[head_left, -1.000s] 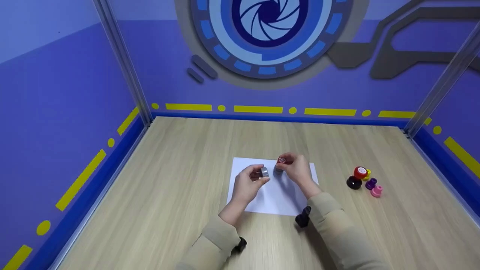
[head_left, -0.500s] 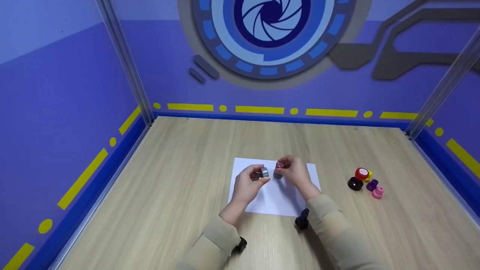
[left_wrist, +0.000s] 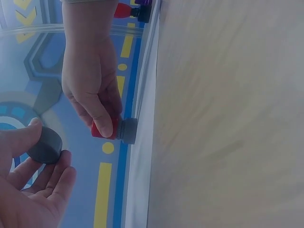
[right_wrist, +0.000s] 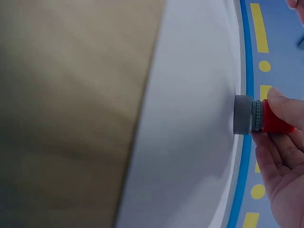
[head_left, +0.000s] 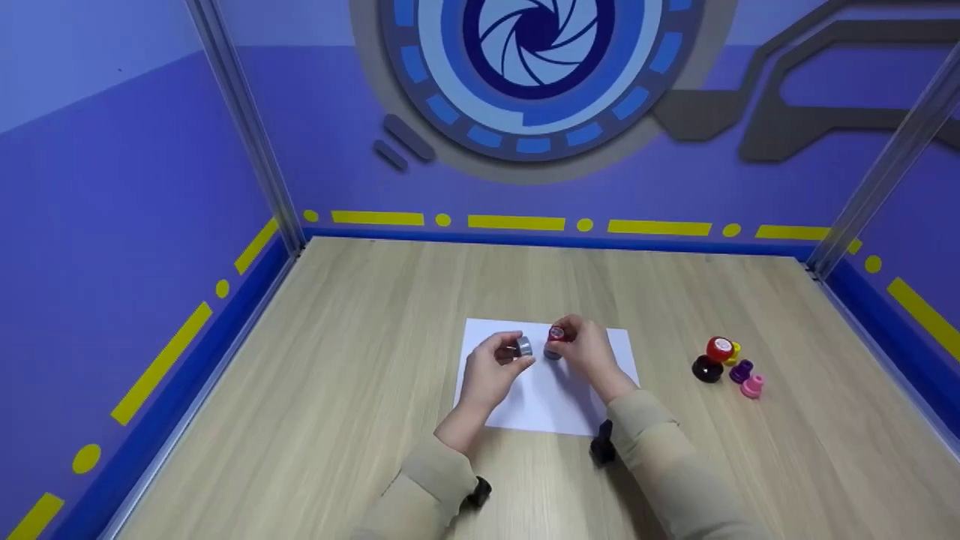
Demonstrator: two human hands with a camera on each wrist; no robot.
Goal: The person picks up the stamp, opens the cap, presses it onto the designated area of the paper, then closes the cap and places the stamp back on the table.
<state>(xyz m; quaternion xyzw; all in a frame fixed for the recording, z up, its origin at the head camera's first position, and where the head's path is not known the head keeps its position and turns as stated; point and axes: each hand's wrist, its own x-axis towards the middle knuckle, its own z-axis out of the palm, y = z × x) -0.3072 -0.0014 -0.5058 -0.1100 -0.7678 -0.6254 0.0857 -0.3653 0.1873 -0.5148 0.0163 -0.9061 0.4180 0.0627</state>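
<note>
In the head view my right hand (head_left: 590, 354) pinches a red-and-grey self-inking stamp (head_left: 556, 335) by its red end, over the upper part of a white sheet of paper (head_left: 517, 412). Seen from the right wrist, the stamp's grey base (right_wrist: 243, 115) is right at the paper, its flat end toward the sheet. My left hand (head_left: 484, 379) holds a grey round cap (head_left: 524, 346) between thumb and fingers, a little left of the stamp. The left wrist view has the cap (left_wrist: 46, 145) raised beside the stamp's red part (left_wrist: 103, 129).
At the right of the wooden table (head_left: 360, 360) is a group of stamps: a red knob (head_left: 720, 349) with a black base (head_left: 707, 369), a yellow piece (head_left: 735, 352), a purple one (head_left: 741, 370) and a pink one (head_left: 752, 386). Blue walls enclose the back and sides.
My right hand has lowered the stamp toward the paper and brought it slightly left, nearer the cap. My left hand keeps nearly the same place, still holding the cap.
</note>
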